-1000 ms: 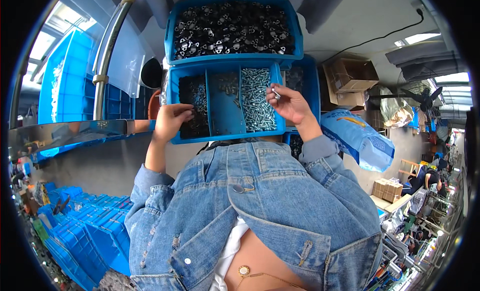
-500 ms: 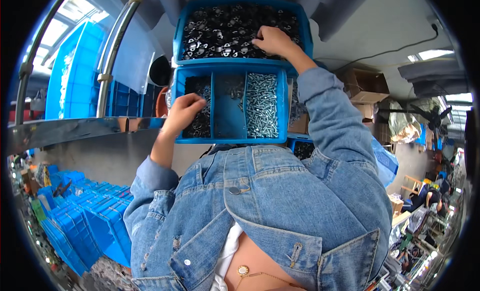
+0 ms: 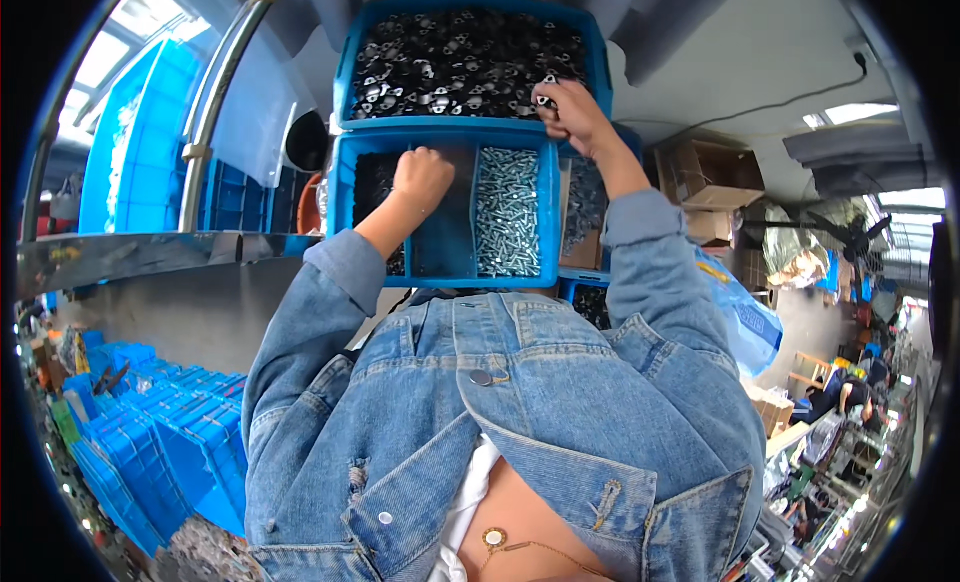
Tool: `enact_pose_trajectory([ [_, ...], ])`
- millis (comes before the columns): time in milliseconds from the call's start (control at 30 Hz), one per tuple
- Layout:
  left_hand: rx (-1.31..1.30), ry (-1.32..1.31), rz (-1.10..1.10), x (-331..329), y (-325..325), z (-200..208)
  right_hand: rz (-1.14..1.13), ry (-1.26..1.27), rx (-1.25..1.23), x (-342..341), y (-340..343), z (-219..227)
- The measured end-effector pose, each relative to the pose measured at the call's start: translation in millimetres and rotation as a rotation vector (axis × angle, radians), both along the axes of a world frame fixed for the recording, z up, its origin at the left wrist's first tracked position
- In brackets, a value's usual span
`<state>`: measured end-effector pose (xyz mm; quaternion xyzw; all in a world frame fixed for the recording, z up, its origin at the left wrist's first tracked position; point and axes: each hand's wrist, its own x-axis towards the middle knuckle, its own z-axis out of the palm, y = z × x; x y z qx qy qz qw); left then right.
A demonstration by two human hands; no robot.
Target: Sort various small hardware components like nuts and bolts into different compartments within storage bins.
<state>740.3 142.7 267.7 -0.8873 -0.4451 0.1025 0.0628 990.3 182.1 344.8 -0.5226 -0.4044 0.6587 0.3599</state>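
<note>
My right hand (image 3: pixel 575 114) pinches a small black metal bracket (image 3: pixel 546 100) at the near right edge of the far blue bin (image 3: pixel 345 92), which is heaped with similar black and shiny brackets. Over the middle compartment (image 3: pixel 445 247) of the nearer divided blue bin (image 3: pixel 548 267) is my left hand (image 3: pixel 424 179), its fingers curled closed. Whatever its fingertips hold is hidden. Silvery screws (image 3: pixel 508 212) fill the right compartment. Small black parts (image 3: pixel 376 177) lie in the left compartment, partly covered by my left wrist.
A metal rail (image 3: pixel 150 254) and upright pole (image 3: pixel 200 147) stand at left, beside a tall blue crate (image 3: pixel 130 147). Stacked blue crates (image 3: pixel 165 437) sit lower left. Cardboard boxes (image 3: pixel 712 172) and a blue bag (image 3: pixel 745 327) are on the right; another person (image 3: pixel 855 392) is farther off.
My right hand has lifted a bracket out of the heap and come nearer and to the right. My left hand has moved from the left compartment to above the middle one.
</note>
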Motion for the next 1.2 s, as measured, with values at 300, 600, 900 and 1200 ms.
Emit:
enact_pose_trajectory([
  [300, -0.411, -0.500, -0.169, 7, -6, 97, -0.345, 0.952, -0.335, -21, -114, -19],
  [600, -0.476, -0.652, -0.456, 41, -38, 106, -0.246, 0.751, -0.061, -62, -139, -65],
  [900, -0.423, -0.944, -0.209, -76, -67, 114, -0.539, 0.895, -0.475, -63, -145, -43],
  [1200, -0.288, -0.960, 0.323, -172, -145, 87, -0.218, 0.685, -0.416, -129, -80, -4],
])
